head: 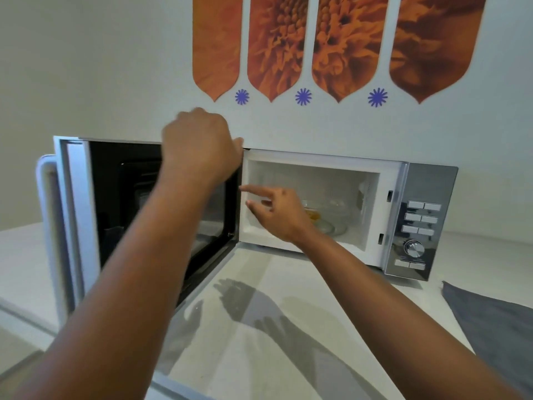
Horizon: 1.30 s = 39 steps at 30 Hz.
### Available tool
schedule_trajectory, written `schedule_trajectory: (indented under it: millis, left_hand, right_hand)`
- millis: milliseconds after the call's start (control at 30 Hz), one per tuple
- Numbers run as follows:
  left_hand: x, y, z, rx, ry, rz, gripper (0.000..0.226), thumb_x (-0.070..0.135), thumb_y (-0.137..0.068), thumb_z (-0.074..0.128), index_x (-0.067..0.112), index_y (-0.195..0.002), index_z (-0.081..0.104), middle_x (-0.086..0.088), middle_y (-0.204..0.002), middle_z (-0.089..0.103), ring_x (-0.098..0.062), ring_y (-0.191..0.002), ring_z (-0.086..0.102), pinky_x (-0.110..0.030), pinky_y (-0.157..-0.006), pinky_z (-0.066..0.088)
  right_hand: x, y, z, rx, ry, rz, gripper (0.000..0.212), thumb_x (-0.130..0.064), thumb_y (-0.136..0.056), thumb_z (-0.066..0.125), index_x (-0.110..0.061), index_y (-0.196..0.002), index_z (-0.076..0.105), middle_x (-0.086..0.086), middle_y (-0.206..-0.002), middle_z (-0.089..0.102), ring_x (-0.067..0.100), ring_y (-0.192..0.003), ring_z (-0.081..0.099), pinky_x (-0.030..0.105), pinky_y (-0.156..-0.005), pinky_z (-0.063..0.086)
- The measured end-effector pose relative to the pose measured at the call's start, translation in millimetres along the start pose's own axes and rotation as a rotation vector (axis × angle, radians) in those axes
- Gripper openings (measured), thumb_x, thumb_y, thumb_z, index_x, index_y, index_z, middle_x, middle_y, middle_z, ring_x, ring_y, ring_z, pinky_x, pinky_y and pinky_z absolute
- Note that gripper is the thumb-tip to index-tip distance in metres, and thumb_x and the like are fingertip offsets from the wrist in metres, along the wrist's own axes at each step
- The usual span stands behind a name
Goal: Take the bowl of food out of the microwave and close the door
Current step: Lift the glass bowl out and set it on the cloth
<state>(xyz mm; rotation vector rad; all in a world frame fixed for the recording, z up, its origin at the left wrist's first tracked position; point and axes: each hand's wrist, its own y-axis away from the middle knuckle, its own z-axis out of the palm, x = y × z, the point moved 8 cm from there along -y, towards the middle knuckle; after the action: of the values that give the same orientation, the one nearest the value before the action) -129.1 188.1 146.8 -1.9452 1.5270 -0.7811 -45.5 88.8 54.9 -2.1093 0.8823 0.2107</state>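
A white microwave [386, 180] stands on the counter with its door [78, 203] swung wide to the left. Inside the cavity sits a clear glass bowl [331, 219] holding yellow-orange food, partly hidden behind my right hand. My left hand [202, 145] rests at the top inner edge of the door near the hinge, fingers curled over it. My right hand [278, 213] is in the cavity opening, fingers spread and pointing left, just in front of the bowl and holding nothing.
The silver control panel [418, 226] with buttons and a dial is at the microwave's right. A grey cloth [496, 321] lies on the pale counter [259, 298] at the right. Orange flower decals [340, 44] cover the wall above.
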Motion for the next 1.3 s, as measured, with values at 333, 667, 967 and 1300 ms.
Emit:
schedule_trajectory:
  millis: [333, 667, 967, 1300]
  left_hand:
    - [87.3, -34.4, 184.0, -0.494, 0.517, 0.070, 0.041, 0.031, -0.088, 0.049, 0.012, -0.123, 0.058, -0.013, -0.130, 0.059, -0.031, -0.119, 0.054, -0.034, -0.094, 0.045]
    - [104.3, -40.4, 333.9, -0.835, 1.277, -0.496, 0.030, 0.021, -0.093, 0.045, 0.010, -0.120, 0.055, -0.015, -0.123, 0.057, -0.028, -0.098, 0.055, -0.039, -0.086, 0.050]
    - [112.6, -50.8, 392.7, -0.836, 1.549, -0.746, 0.032, 0.010, -0.095, 0.040, 0.004, -0.125, 0.050, -0.013, -0.120, 0.055, -0.028, -0.118, 0.052, -0.041, -0.098, 0.045]
    - [118.5, -73.3, 413.7, -0.797, 1.668, -0.805, 0.020, 0.012, -0.095, 0.039, 0.004, -0.091, 0.057, -0.012, -0.104, 0.054, -0.027, -0.100, 0.049, -0.039, -0.094, 0.043]
  right_hand:
    - [160.3, -6.5, -27.6, 0.019, 0.167, 0.464, 0.026, -0.017, -0.084, 0.056, -0.014, -0.107, 0.069, 0.010, -0.118, 0.069, 0.027, -0.112, 0.061, 0.042, -0.099, 0.048]
    - [251.6, -23.7, -32.3, 0.017, 0.201, 0.666, 0.029, -0.012, -0.090, 0.051, -0.009, -0.116, 0.062, 0.013, -0.123, 0.065, 0.027, -0.110, 0.060, 0.029, -0.088, 0.045]
    - [287.8, -53.7, -18.1, -0.013, 0.454, 0.582, 0.048, -0.014, -0.089, 0.053, -0.017, -0.135, 0.040, 0.010, -0.145, 0.043, 0.028, -0.128, 0.045, 0.038, -0.105, 0.041]
    - [313.7, -80.7, -6.5, -0.022, 0.478, 0.623, 0.030, -0.018, -0.093, 0.045, -0.015, -0.122, 0.055, 0.013, -0.136, 0.047, 0.031, -0.118, 0.051, 0.036, -0.101, 0.041]
